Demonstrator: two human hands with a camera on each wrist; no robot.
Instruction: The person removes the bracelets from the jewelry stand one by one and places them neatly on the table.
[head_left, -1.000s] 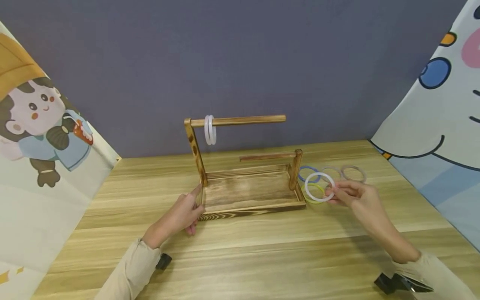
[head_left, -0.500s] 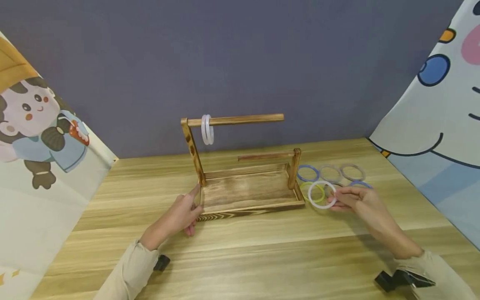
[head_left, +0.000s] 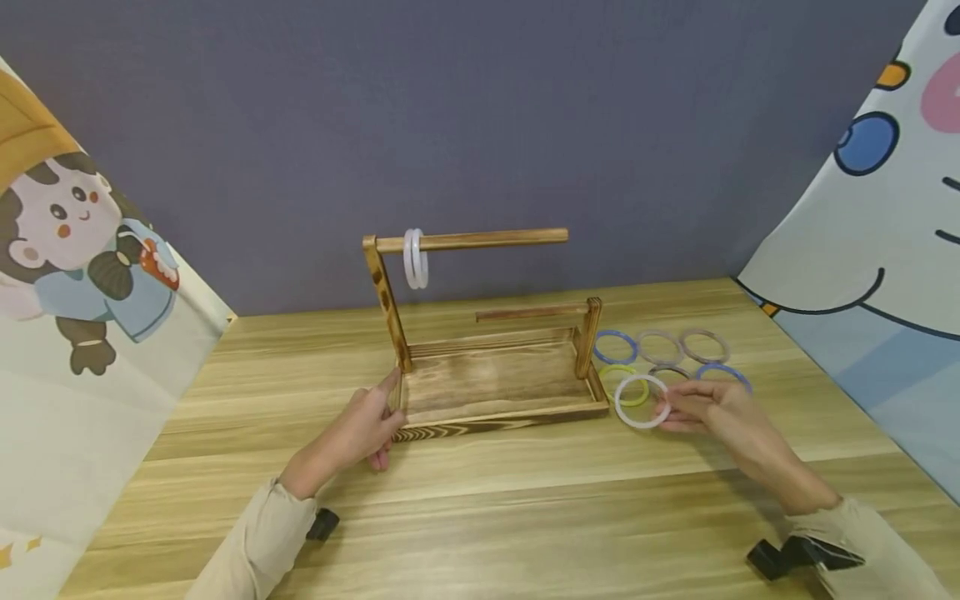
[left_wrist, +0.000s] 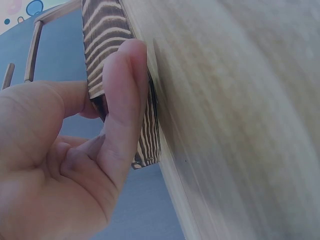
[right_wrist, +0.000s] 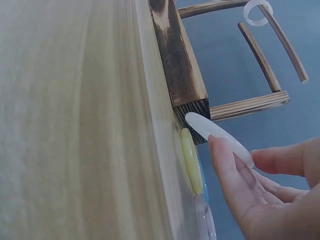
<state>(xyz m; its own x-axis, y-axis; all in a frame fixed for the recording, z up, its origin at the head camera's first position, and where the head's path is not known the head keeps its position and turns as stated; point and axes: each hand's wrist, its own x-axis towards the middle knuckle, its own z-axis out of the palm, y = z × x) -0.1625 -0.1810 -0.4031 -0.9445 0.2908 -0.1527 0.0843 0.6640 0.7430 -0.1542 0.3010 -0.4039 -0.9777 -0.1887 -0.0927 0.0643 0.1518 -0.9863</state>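
Observation:
My right hand (head_left: 723, 412) pinches a white bangle (head_left: 621, 412) between thumb and fingertips, just off the right end of a wooden bangle rack (head_left: 502, 419). In the right wrist view this bangle (right_wrist: 220, 131) is tilted and overlaps the tray's corner, with a yellow bangle (right_wrist: 191, 160) beneath it. My left hand (head_left: 358, 427) holds the rack's front left corner, index finger stretched along its left side. Seen from the left wrist, the fingers and thumb of this hand (left_wrist: 75, 145) lie around the tray's corner (left_wrist: 147, 142). Two white bangles (head_left: 415, 271) hang on the upper bar.
Right of the rack lie several bangles: a blue one (head_left: 617, 360), the yellow one, a pale one (head_left: 660, 332), a brownish one (head_left: 705, 332), a dark one partly covered, and another blue one (head_left: 733, 372). A shorter lower bar (head_left: 532, 313) extends left from the right post (head_left: 589, 342).
My right hand has lowered the white bangle towards the front of the table, uncovering bangles behind it. The left hand stays at the rack's corner.

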